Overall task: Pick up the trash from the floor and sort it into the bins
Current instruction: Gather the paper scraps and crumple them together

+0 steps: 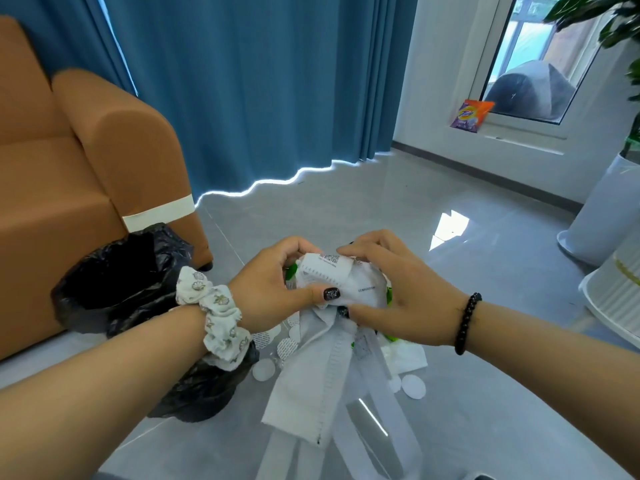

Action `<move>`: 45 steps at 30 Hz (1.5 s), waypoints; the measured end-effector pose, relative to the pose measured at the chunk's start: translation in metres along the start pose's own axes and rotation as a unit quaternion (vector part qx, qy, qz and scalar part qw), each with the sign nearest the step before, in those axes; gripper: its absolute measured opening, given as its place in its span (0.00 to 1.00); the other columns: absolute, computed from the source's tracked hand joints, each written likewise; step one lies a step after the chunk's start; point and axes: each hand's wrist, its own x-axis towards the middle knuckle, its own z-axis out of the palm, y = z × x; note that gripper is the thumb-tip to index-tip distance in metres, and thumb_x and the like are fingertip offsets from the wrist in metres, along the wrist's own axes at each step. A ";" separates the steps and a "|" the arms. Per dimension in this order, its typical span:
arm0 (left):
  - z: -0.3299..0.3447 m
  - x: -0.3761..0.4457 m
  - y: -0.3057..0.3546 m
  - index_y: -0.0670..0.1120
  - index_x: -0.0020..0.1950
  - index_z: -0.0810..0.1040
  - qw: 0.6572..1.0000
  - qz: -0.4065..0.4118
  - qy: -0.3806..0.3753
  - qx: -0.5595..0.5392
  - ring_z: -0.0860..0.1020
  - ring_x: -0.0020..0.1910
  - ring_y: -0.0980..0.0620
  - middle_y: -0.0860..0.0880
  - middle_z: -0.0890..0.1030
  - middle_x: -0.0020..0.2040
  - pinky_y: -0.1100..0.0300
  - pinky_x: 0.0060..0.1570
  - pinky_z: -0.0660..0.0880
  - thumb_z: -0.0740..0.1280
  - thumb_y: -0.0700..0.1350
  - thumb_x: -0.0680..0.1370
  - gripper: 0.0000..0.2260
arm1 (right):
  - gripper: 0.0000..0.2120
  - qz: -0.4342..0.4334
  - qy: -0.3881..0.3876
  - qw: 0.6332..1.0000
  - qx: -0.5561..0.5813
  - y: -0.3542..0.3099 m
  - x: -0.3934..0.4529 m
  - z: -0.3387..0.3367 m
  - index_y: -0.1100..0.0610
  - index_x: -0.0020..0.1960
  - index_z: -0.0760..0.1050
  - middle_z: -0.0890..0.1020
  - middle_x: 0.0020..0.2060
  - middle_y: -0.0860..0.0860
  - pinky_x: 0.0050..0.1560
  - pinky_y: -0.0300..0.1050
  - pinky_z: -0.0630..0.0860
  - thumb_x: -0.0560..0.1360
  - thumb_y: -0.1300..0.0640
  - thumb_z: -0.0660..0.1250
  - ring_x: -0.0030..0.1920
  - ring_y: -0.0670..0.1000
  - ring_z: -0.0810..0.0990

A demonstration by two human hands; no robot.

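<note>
Above the grey floor (450, 188), beside the black-lined bin (114, 275) — one wad of white paper trash (332, 282), strips trailing down. Left hand (266, 289) and right hand (391, 289) both clasp it, fingers curled over its top, thumbs beneath. Printed label on top — code marks, text too small to read.

Bin bag (131, 278) left of paper bundle (332, 306), before sofa (69, 168).

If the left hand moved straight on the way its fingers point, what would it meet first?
Probably the right hand: the left hand points right across the paper bundle that both grip, and the right fingers lie just beyond. Depth is unclear.
</note>
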 end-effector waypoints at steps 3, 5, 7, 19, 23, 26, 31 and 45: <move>0.002 0.000 0.000 0.47 0.51 0.76 1.000 0.020 0.003 0.016 0.82 0.43 0.56 0.51 0.84 0.47 0.60 0.44 0.80 0.77 0.38 0.65 0.19 | 0.27 0.035 -0.023 0.999 0.014 0.000 0.000 -0.004 0.46 0.66 0.69 0.72 0.59 0.41 0.59 0.37 0.71 0.69 0.48 0.72 0.57 0.40 0.72; 0.003 0.001 0.000 0.46 0.52 0.76 1.000 0.019 -0.006 0.006 0.83 0.45 0.53 0.50 0.84 0.47 0.58 0.45 0.81 0.78 0.40 0.63 0.20 | 0.21 0.019 -0.009 1.000 0.008 -0.001 0.000 -0.005 0.45 0.62 0.72 0.77 0.54 0.39 0.54 0.35 0.73 0.70 0.50 0.71 0.54 0.39 0.75; 0.003 0.001 0.001 0.46 0.52 0.76 1.000 0.003 -0.018 -0.025 0.83 0.46 0.52 0.50 0.84 0.47 0.57 0.45 0.81 0.77 0.46 0.60 0.23 | 0.18 -0.008 0.020 1.000 0.002 -0.003 -0.001 -0.006 0.47 0.59 0.75 0.79 0.49 0.37 0.49 0.28 0.72 0.70 0.48 0.69 0.50 0.37 0.77; 0.005 -0.006 0.014 0.42 0.57 0.79 0.954 -0.192 -0.059 -0.222 0.81 0.47 0.44 0.39 0.83 0.51 0.52 0.50 0.79 0.70 0.55 0.70 0.22 | 0.17 -0.189 0.139 0.949 -0.210 -0.013 0.001 -0.001 0.61 0.54 0.80 0.81 0.37 0.52 0.23 0.46 0.75 0.71 0.52 0.63 0.28 0.55 0.78; 0.003 -0.002 0.015 0.45 0.55 0.79 0.978 -0.129 -0.031 -0.158 0.83 0.41 0.55 0.46 0.83 0.47 0.64 0.40 0.79 0.75 0.52 0.66 0.20 | 0.17 -0.214 0.153 0.931 -0.252 -0.009 0.000 -0.003 0.62 0.56 0.80 0.82 0.40 0.53 0.23 0.46 0.76 0.69 0.57 0.67 0.30 0.54 0.79; 0.001 -0.002 0.012 0.50 0.52 0.79 0.988 -0.105 -0.007 -0.109 0.82 0.49 0.46 0.46 0.84 0.48 0.49 0.56 0.76 0.77 0.58 0.62 0.23 | 0.21 -0.158 0.132 0.966 -0.157 -0.008 0.000 -0.003 0.56 0.60 0.77 0.80 0.44 0.50 0.35 0.48 0.79 0.67 0.59 0.69 0.39 0.52 0.80; -0.002 -0.001 0.012 0.48 0.50 0.76 0.996 -0.043 0.001 -0.084 0.82 0.45 0.51 0.51 0.84 0.43 0.59 0.44 0.78 0.75 0.55 0.62 0.21 | 0.25 0.046 -0.030 0.983 0.173 -0.011 -0.003 -0.013 0.43 0.62 0.73 0.79 0.53 0.40 0.50 0.44 0.80 0.66 0.53 0.75 0.53 0.45 0.80; 0.009 -0.010 0.028 0.43 0.59 0.78 0.962 -0.168 -0.031 -0.212 0.81 0.54 0.46 0.43 0.83 0.55 0.54 0.59 0.75 0.64 0.58 0.70 0.25 | 0.18 -0.076 0.141 0.986 0.054 -0.013 0.001 -0.006 0.53 0.59 0.79 0.80 0.47 0.50 0.44 0.33 0.76 0.69 0.60 0.71 0.47 0.44 0.79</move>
